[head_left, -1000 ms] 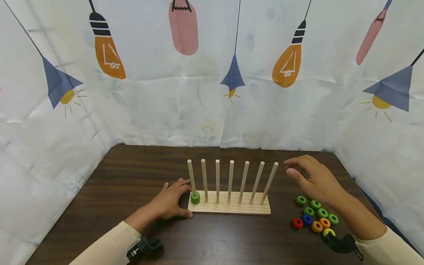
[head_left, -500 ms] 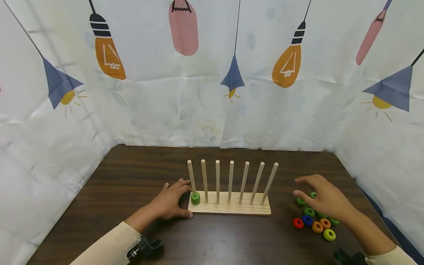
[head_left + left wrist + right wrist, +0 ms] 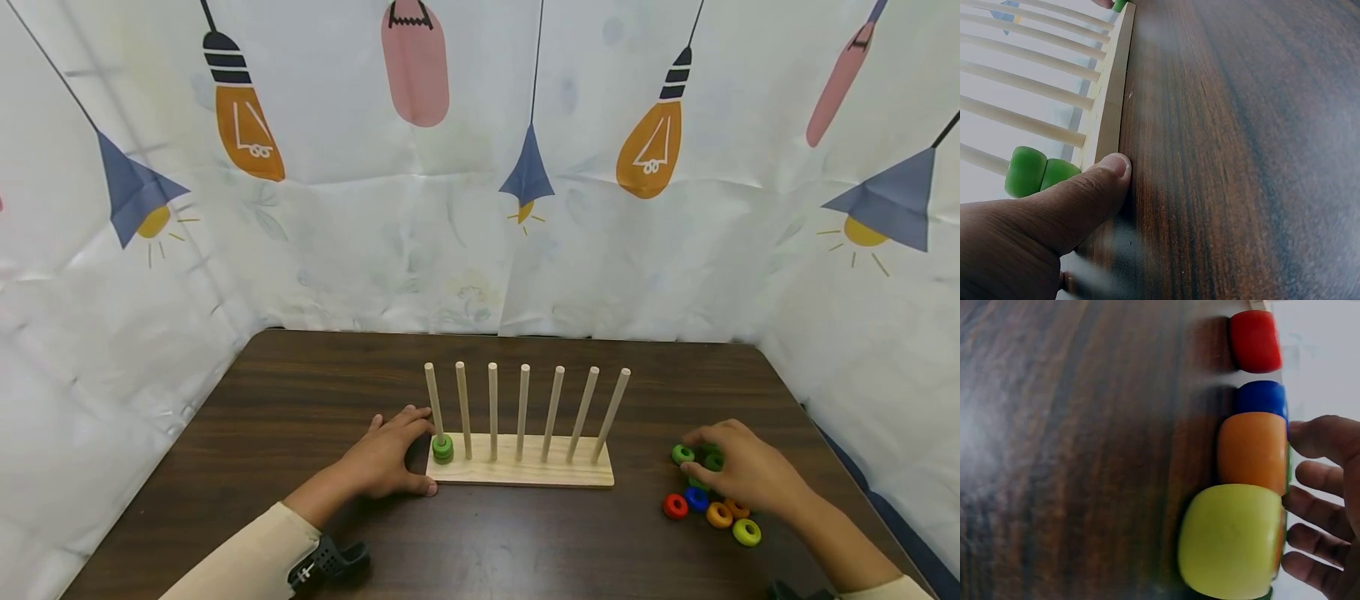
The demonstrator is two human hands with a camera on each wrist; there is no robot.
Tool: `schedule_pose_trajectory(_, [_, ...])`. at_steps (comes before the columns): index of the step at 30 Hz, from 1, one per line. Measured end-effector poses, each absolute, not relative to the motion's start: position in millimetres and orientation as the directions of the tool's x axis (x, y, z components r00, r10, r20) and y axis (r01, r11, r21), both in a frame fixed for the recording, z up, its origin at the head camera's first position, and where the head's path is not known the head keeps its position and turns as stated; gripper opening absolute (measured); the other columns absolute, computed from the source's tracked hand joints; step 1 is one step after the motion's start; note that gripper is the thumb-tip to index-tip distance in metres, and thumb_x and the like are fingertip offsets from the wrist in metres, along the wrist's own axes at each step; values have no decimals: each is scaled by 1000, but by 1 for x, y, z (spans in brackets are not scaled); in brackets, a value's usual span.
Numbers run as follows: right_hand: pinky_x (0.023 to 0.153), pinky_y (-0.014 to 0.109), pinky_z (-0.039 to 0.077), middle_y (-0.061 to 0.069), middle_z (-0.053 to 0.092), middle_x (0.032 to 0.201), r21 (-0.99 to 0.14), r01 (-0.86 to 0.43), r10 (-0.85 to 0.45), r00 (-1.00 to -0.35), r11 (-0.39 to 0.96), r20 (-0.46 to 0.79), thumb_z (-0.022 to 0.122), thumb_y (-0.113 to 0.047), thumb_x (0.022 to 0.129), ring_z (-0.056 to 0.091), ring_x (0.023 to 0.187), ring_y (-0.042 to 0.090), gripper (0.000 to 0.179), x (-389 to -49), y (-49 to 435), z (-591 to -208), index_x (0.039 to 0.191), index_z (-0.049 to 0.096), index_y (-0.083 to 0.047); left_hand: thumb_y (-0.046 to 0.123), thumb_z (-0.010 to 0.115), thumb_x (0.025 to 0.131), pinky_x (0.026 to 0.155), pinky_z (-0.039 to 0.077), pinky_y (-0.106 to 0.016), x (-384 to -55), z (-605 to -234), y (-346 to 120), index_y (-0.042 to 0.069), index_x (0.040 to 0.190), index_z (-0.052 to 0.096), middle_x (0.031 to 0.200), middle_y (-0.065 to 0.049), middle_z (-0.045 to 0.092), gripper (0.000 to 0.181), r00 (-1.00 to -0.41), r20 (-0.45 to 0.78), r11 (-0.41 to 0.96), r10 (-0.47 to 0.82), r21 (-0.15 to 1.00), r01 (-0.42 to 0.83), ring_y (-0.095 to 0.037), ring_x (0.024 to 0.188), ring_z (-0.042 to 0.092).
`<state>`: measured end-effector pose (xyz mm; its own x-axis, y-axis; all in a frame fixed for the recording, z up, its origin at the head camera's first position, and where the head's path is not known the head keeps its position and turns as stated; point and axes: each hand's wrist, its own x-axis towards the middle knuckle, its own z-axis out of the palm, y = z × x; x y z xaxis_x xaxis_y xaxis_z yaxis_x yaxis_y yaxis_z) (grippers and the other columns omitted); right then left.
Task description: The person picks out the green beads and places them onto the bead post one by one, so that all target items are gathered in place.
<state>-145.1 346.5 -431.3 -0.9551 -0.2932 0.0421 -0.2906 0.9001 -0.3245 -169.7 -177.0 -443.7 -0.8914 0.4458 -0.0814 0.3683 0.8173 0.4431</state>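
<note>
A wooden peg rack (image 3: pixel 525 471) with a row of upright pegs stands mid-table. Two green rings (image 3: pixel 442 450) are stacked low on its leftmost peg. My left hand (image 3: pixel 386 454) holds the rack's left end, thumb at the front edge and fingers around the back; in the left wrist view the thumb (image 3: pixel 1094 187) presses the base's edge beside the rings. Over at the right, my right hand (image 3: pixel 746 467) reaches down over loose green rings (image 3: pixel 682 454), its thumb and fingers apart and partly covering them. The right wrist view shows the fingers (image 3: pixel 1319 509) just beyond the nearer rings.
Close in front of the right hand lie a red ring (image 3: pixel 675 506), a blue ring (image 3: pixel 696 499), orange rings (image 3: pixel 718 515) and a yellow ring (image 3: pixel 747 532). The brown table (image 3: pixel 337 375) meets a white printed curtain (image 3: pixel 360 250) at the back and sides.
My right hand has come down from beside the rightmost peg, toward me and to the right, onto the loose green rings. The left hand and the rack stay in place.
</note>
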Motion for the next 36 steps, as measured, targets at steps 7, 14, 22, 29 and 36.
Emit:
schedule_pose_trajectory(7, [74,53,55,3,66,108,-296,-302,-300,-952,906,55,83,-42,86,60,106,35,28,-149,347,-436,104,75,-23,46,92,73,114,13,-74,-169,-444,-177,17,130,62,160,-13,39,71,-891,-84,816,446,447,366,-40,151,26])
schedule_pose_trajectory(14, [69,50,56,6,65,107,-275,-289,-289,-956,917,42,83,-39,86,63,98,31,24,-151,343,-433,102,75,-22,46,93,72,114,13,-74,-169,-443,-176,17,130,63,160,-13,39,71,-891,-80,815,448,446,370,-40,151,26])
schedule_pose_trajectory(22, [59,38,51,12,64,110,-298,-288,-275,-958,910,87,84,-29,87,62,87,23,23,-154,335,-421,105,73,-19,46,93,72,114,14,-74,-169,-443,-176,17,131,63,159,-13,40,72,-891,-78,816,447,444,370,-40,151,26])
schedule_pose_trajectory(29, [68,40,53,4,65,110,-318,-344,-302,-937,883,173,81,-20,88,61,97,26,23,-156,322,-395,109,73,-15,46,93,73,114,14,-74,-169,-443,-177,17,131,63,159,-13,40,72,-891,-81,817,448,443,370,-40,151,27])
schedule_pose_trajectory(36, [71,43,51,2,65,110,-288,-405,-332,-904,868,271,81,-19,88,59,99,24,24,-155,312,-363,110,72,-15,46,93,73,114,14,-74,-170,-443,-177,17,130,63,159,-13,40,71,-892,-86,820,444,439,366,-40,151,27])
